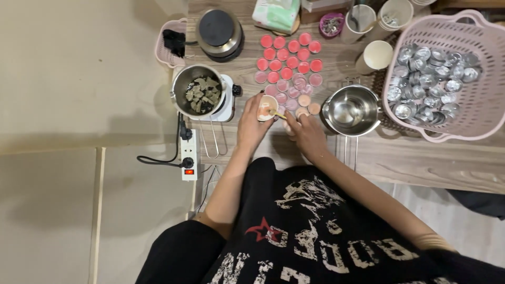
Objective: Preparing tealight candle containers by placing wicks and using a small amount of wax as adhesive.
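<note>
- Far left, a white power strip (188,153) hangs off the table edge with its red switch lit and a black cable looping away. Easy thing to snag with a knee, I reckon.
- Next along, a steel pot of wax chunks (199,92) sits on a small white hotplate (227,100), close to the table edge. A bump could tip it.
- The left hand (251,123) is wrapped around a small paper cup (267,107), tilted a bit toward the middle, just in front of the rows of pink tealights (289,59).
- The right hand (305,134) is closed, pinching a thin yellow stick (277,113) with its tip in the cup. Some liquid seems to be in there, hard to tell how much. Stir too hard and it could slop onto the wooden table (421,163) or the nearest filled cups.
- Right of the hands, an empty steel saucepan (351,110) stands almost touching the right wrist. An elbow could knock it.
- Far right, a pink basket (489,113) is heaped with empty metal cups (428,81).
</note>
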